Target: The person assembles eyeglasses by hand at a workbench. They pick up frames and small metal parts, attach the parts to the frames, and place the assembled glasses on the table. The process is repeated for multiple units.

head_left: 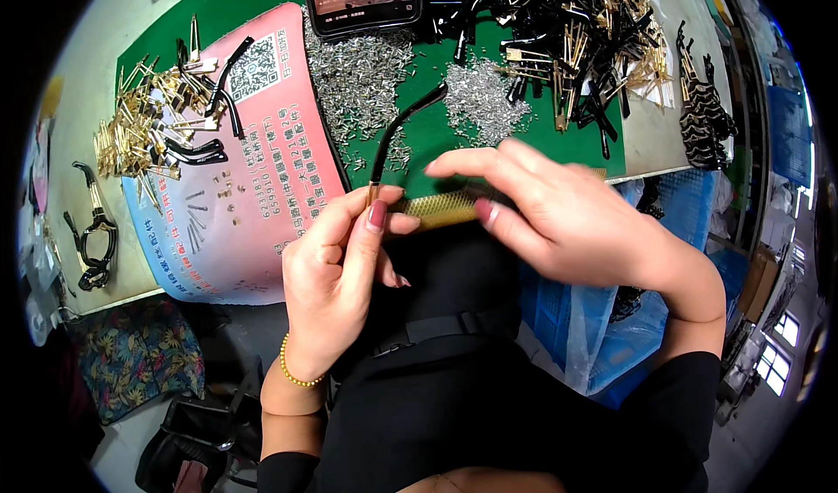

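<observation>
My left hand is closed, thumb and fingers pinching the gold end of an eyeglass temple. The temple's black curved tip points up and away to the right, over the table. My right hand, slightly smeared by motion, is to the right with its index finger stretched out and its thumb apart. Between the hands runs a gold strip with a mesh pattern; the right thumb overlaps it, and I cannot tell whether it touches. Beyond my hands are a pile of small silver screws and a wider heap of silver metal pieces.
A green mat covers the table. Black-and-gold temples are heaped at the far right, others on a pink printed sheet at left. A phone stands at the back. Blue crates are below right.
</observation>
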`<action>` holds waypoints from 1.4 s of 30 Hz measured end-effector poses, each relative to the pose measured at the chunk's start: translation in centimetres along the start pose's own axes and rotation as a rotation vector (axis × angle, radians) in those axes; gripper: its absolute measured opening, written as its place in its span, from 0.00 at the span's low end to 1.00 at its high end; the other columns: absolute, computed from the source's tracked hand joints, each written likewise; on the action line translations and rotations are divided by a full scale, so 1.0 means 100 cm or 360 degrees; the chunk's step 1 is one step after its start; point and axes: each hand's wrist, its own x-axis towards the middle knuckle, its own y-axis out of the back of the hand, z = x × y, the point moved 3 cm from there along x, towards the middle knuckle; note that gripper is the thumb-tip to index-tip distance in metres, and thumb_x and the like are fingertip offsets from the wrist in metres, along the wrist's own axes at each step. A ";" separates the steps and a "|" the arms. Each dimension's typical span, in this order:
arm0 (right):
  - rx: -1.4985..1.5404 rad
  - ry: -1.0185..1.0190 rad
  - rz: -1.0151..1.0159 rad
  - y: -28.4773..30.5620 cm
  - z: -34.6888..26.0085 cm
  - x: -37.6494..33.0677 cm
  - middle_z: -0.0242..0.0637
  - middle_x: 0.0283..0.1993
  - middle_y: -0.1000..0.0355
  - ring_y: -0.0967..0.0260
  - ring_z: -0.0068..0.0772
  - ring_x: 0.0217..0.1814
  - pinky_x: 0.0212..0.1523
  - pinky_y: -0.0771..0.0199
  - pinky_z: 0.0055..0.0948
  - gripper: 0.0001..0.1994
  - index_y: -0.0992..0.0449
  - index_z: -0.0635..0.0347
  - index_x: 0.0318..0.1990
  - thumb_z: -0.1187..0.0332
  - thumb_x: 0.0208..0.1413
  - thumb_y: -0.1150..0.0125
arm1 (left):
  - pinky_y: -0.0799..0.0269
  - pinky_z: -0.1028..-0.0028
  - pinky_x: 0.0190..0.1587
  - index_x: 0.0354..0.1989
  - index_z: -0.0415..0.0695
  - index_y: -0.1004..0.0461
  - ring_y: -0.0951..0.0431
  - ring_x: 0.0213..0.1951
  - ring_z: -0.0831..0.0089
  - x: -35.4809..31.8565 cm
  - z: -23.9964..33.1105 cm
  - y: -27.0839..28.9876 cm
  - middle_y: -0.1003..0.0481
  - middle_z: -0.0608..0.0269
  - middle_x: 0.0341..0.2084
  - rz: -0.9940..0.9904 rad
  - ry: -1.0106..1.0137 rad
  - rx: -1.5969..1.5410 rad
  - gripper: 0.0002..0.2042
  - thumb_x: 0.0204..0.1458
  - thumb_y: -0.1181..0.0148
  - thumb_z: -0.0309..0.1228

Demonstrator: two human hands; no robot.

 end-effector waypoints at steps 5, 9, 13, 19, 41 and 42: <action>0.1668 -0.0583 -0.0610 0.000 -0.026 0.012 0.30 0.38 0.34 0.28 0.19 0.23 0.21 0.28 0.20 0.24 0.46 0.50 0.71 0.69 0.69 0.53 | 0.27 0.81 0.23 0.52 0.34 0.24 0.25 0.19 0.84 0.000 0.001 -0.001 0.16 0.59 0.33 0.0064 -0.0192 0.0257 0.10 0.67 0.48 0.24; 0.1766 -0.0629 -0.0605 0.000 -0.028 0.016 0.30 0.36 0.34 0.29 0.20 0.21 0.19 0.29 0.20 0.25 0.48 0.49 0.72 0.70 0.69 0.53 | 0.27 0.80 0.24 0.52 0.36 0.24 0.24 0.19 0.83 -0.001 0.000 -0.004 0.16 0.59 0.32 0.0120 -0.0315 0.0444 0.10 0.66 0.47 0.23; 0.1923 -0.0639 -0.0569 -0.003 -0.024 0.012 0.33 0.38 0.32 0.32 0.21 0.19 0.16 0.34 0.21 0.23 0.47 0.53 0.69 0.70 0.69 0.51 | 0.25 0.74 0.27 0.52 0.33 0.24 0.20 0.23 0.70 0.001 0.000 -0.004 0.18 0.54 0.31 0.0226 -0.0861 0.1091 0.14 0.57 0.40 0.17; 0.1067 -0.0268 -0.0216 -0.005 -0.027 0.009 0.42 0.43 0.29 0.28 0.36 0.26 0.26 0.27 0.30 0.23 0.46 0.59 0.65 0.69 0.67 0.45 | 0.26 0.71 0.30 0.52 0.32 0.23 0.20 0.26 0.66 0.000 0.002 -0.003 0.21 0.55 0.29 0.0255 -0.1307 0.1437 0.17 0.52 0.37 0.18; -0.0948 0.0896 0.0756 0.006 -0.101 0.164 0.49 0.36 0.29 0.24 0.50 0.30 0.29 0.22 0.38 0.13 0.30 0.70 0.40 0.78 0.45 0.39 | 0.31 0.73 0.33 0.39 0.38 0.21 0.29 0.26 0.76 0.019 0.045 0.202 0.24 0.62 0.25 0.1379 -0.0717 0.1476 0.09 0.58 0.35 0.31; -0.0881 0.0931 0.0787 0.010 -0.102 0.151 0.49 0.36 0.29 0.25 0.52 0.30 0.30 0.22 0.39 0.13 0.30 0.70 0.40 0.78 0.46 0.39 | 0.31 0.75 0.34 0.39 0.37 0.21 0.30 0.27 0.79 0.020 0.048 0.202 0.23 0.63 0.26 0.1318 -0.0667 0.1541 0.09 0.58 0.34 0.31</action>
